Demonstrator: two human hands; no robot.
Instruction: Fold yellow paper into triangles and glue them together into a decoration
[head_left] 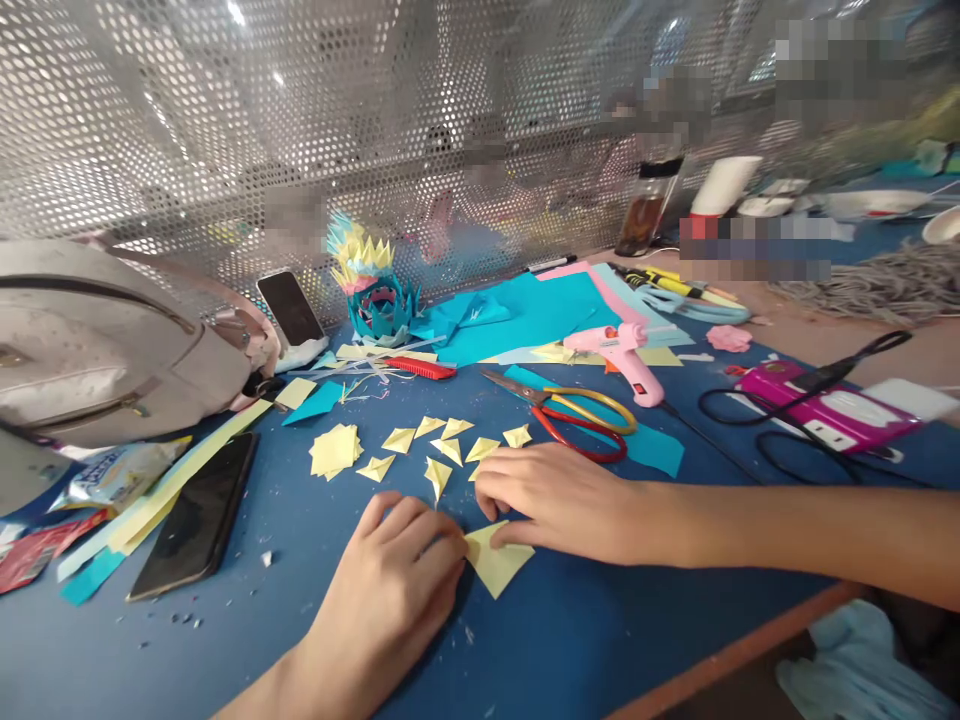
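A small pale yellow paper (501,575) with a folded top edge lies on the blue table in front of me. My left hand (401,575) has its fingers curled in and pinches the paper's left corner. From the right, my right hand (551,492) reaches over it, thumb on the paper's upper edge and fingers bent. Just beyond my hands lie several small folded yellow paper pieces (448,450), some partly behind the right hand. A stack of yellow paper squares (335,450) sits left of them. Scissors (577,410) with red and yellow handles rest behind the right hand.
A pink glue gun (621,355) lies behind the scissors, near a purple power strip (825,405). Blue paper sheets (525,310), a red utility knife (421,368) and a blue-and-yellow paper model (375,290) stand farther back. Left are a black phone (199,515) and a backpack (112,340).
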